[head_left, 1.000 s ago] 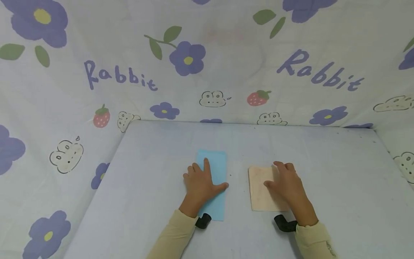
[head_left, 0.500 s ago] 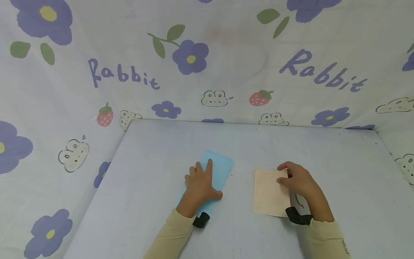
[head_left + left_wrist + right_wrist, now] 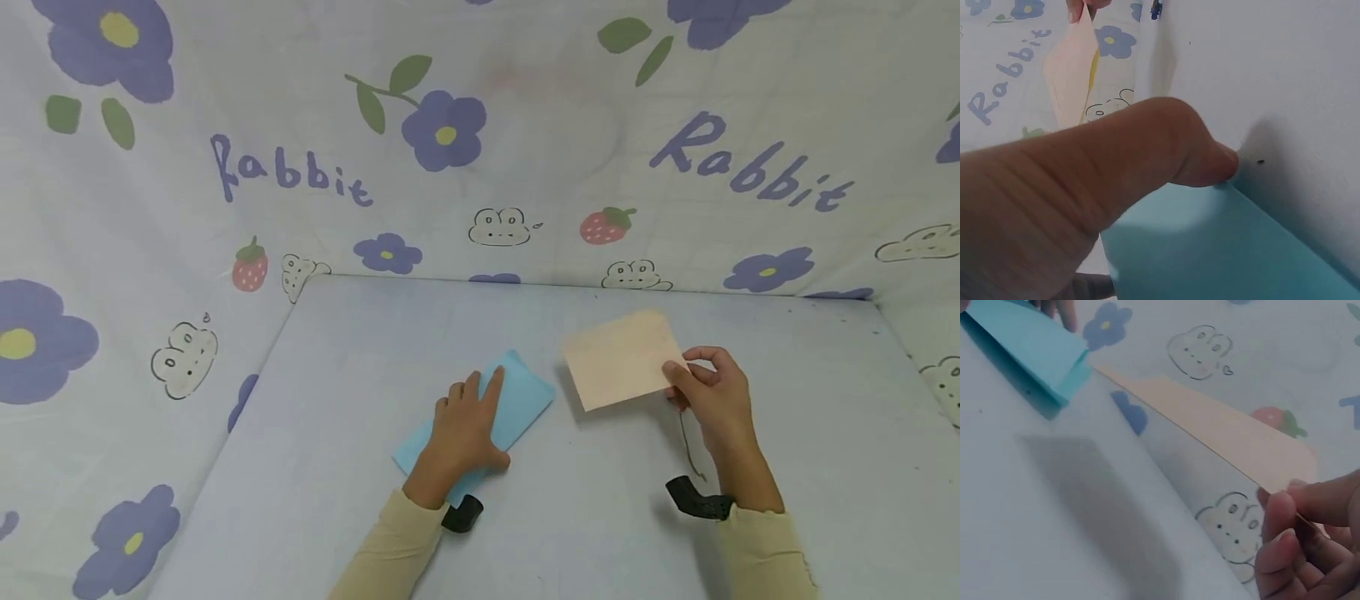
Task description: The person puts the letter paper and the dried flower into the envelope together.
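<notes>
My left hand (image 3: 463,429) lies over a folded light-blue paper (image 3: 525,396), its fingers spread and index finger straight. The blue paper sits slantwise, and its middle is hidden under the hand. In the left wrist view, the thumb (image 3: 1147,137) touches the blue paper's edge (image 3: 1172,244). Farther right, my right hand (image 3: 716,400) pinches a peach-coloured card (image 3: 618,358) by its right corner, between thumb and fingers. The card is held above the table and tilted. The right wrist view shows this card (image 3: 1210,419) nearly edge-on, with the blue paper's layered end (image 3: 1041,344) beyond.
Both rest areas lie on a white table (image 3: 360,350). A cloth wall (image 3: 540,167) printed with flowers and rabbits rises at the back and sides. A thin cord (image 3: 688,446) hangs below the right hand. Black curved pieces (image 3: 462,514) sit at both wrists.
The right hand has lifted the peach card off the table and turned it, moving it up and away. Under the left hand the blue paper has turned clockwise from upright to slanting.
</notes>
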`<control>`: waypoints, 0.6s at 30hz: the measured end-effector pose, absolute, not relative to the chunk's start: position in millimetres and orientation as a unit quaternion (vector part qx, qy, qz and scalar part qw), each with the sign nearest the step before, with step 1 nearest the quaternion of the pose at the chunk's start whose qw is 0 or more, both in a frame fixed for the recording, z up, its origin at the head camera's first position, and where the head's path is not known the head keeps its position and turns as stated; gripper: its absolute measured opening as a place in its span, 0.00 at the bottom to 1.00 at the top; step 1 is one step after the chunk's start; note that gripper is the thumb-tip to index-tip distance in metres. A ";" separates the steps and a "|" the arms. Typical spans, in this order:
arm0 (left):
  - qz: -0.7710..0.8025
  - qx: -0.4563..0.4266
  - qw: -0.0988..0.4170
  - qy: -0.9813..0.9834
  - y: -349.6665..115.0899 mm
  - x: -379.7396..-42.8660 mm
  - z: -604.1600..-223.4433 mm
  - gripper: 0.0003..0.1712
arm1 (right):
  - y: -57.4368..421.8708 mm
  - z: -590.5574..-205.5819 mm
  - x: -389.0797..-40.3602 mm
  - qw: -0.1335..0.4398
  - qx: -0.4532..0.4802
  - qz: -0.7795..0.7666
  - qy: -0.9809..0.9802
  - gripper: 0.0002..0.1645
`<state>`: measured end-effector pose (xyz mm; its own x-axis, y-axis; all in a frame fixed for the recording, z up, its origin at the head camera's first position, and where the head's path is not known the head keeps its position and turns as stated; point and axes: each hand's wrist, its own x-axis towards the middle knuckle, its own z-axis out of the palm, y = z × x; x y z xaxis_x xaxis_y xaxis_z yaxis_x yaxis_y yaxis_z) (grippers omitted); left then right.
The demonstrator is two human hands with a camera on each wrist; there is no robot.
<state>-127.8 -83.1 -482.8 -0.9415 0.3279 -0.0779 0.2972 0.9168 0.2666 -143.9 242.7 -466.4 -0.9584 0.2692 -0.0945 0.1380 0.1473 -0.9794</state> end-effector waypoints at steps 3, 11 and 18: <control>0.126 0.179 0.062 0.974 -83.7 -126.7 -482.0 0.72 | 232.8 -470.8 -145.7 0.080 -0.137 0.664 -0.731 0.19; 0.121 0.206 0.070 0.969 -82.7 -124.9 -477.7 0.75 | 213.7 -480.8 -146.4 0.111 -0.097 0.688 -0.711 0.18; 0.119 0.219 0.063 0.966 -82.6 -124.2 -473.8 0.74 | 209.0 -486.2 -144.4 0.103 -0.029 0.659 -0.745 0.21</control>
<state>-124.2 -82.6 -473.8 -0.8962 0.4383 -0.0695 0.4082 0.8756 0.2585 -144.4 209.0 -486.2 -0.9770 0.1796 0.1147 -0.0918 0.1308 -0.9871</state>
